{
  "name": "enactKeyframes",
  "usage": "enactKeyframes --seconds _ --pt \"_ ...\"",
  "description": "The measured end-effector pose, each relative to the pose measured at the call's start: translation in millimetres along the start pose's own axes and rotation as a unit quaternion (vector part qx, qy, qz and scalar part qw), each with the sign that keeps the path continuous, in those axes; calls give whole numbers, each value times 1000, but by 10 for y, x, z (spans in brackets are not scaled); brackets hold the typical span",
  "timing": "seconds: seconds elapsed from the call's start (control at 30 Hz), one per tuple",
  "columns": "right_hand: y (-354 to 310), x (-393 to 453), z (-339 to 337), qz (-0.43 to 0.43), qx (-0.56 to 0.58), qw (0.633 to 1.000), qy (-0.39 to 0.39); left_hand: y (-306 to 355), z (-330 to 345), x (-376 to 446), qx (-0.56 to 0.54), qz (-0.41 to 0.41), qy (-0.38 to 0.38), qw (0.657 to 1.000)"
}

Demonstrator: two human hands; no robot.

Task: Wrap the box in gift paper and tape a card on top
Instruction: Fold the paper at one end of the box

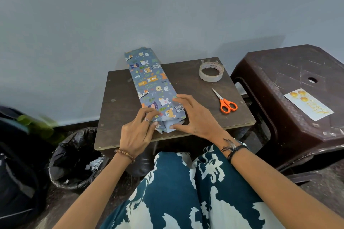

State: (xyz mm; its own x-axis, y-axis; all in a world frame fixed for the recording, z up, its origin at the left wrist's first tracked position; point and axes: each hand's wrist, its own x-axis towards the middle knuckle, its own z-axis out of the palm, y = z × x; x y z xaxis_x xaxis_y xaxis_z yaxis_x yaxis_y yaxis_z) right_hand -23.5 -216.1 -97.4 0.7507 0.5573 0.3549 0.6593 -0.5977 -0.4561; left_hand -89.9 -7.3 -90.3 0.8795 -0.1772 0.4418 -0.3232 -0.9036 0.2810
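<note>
**Both hands folding the near end of the wrapped box**

A pale grey-blue wall (167, 5) fills the upper half of the view. To the right stands a dark brown plastic stool (279, 72), and on its top lies the card (309, 105), pale with gold balloons and gold lettering, well apart from the box. In the middle is a small dark wooden bench (119, 98). Left of it on the floor sits a bin lined with a black bag (74, 154), paper scraps inside.

The long box (150, 83), already covered in blue gift paper printed with cartoon animals, lies on the bench, running from its near edge to past the far edge by the wall. Its near end is partly folded, loose paper bunched beneath the top flap.

The left hand (136, 134), fingers curled, pinches the paper at the near left corner. The right hand (197, 115) lies across the near right corner, fingers spread fairly straight on the top and the thumb pressing the folded end flap.

A roll of clear tape (211, 71) rests on the bench's far right part; orange-handled scissors (225, 102) lie nearer, closed, right of the box.
</note>
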Motion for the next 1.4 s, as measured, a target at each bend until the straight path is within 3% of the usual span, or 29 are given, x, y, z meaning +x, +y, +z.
enactKeyframes --seconds 0.23,0.53,0.7,0.77,0.83,0.93,1.0,1.1,1.27,1.4 --pt "-134 57 138 -23 -118 977 175 -46 52 -17 37 29 25 999" --pt "-137 0 71 -40 -100 988 112 -56 101 62 82 18 59 995" --pt "-234 -13 78 -17 -149 966 211 -64 64 39 48 11 32 998" --pt "-255 -40 86 -57 -159 956 239 -57 45 41 43 6 21 999" --pt "-287 -90 132 -104 -136 960 224 -50 25 43 41 3 16 999" --pt "-351 -166 308 -110 -149 966 181 -31 2 48 39 -6 8 999" --pt "-432 -202 419 -42 -138 979 143 -19 -1 49 33 -13 3 999" --pt "-619 -194 472 137 0 985 105 -11 1 45 29 -24 -1 999" --pt "-853 -138 501 301 289 899 137 -37 6 49 15 -23 -14 1000" --pt "-824 -63 568 343 304 875 157 -100 -29 45 -7 21 -34 999"
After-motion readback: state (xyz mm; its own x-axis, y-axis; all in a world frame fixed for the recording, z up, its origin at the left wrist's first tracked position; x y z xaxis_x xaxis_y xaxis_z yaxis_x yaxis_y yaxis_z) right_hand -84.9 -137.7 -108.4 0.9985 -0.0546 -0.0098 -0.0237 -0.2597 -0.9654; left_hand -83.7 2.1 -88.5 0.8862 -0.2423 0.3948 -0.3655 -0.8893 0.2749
